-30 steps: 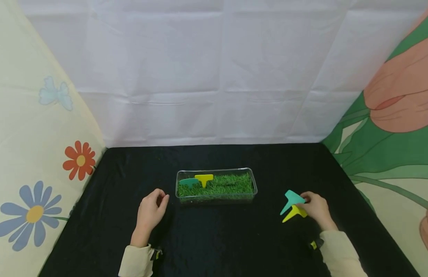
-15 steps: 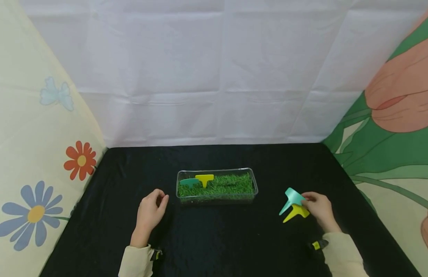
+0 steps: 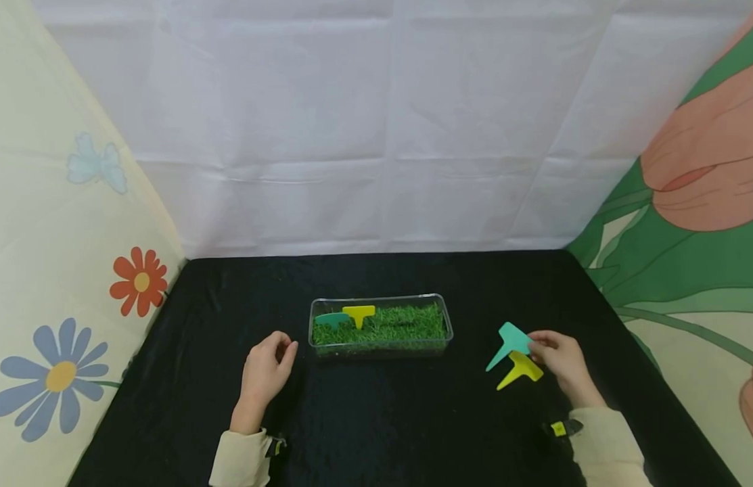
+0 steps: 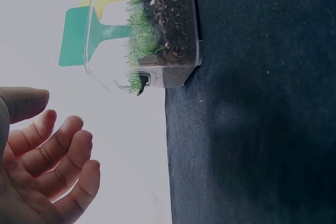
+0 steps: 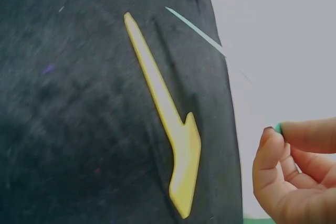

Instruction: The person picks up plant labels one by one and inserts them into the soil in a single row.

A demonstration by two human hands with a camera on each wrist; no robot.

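Pinching the teal plant label (image 3: 511, 341) by its broad head, the right hand (image 3: 561, 365) held it lifted just above the black desk (image 3: 413, 419), thumb and fingers (image 5: 273, 150) closed on the tag's edge so that the right wrist view showed it almost edge-on as a thin pale line (image 5: 202, 34). Its pointed stake slanted down and to the left, toward the person. Just below it the yellow plant label (image 3: 521, 368) lay flat on the dark cloth, close beside the teal one and pointing the same way; from the head view it could not be told whether the two touched. Farther left, well apart from the right hand, the clear plastic tray (image 3: 447, 325) of artificial grass stood across the middle of the desk, with a dark green label (image 3: 331, 318) and a second yellow label (image 3: 359, 314) stuck upright in its left end. The left hand (image 3: 263, 372) rested on the desk near the tray's left front corner, its grip loose, fingers (image 4: 60, 153) gently curled and holding nothing. Flower-printed cloths rose at both sides, a white sheet behind.
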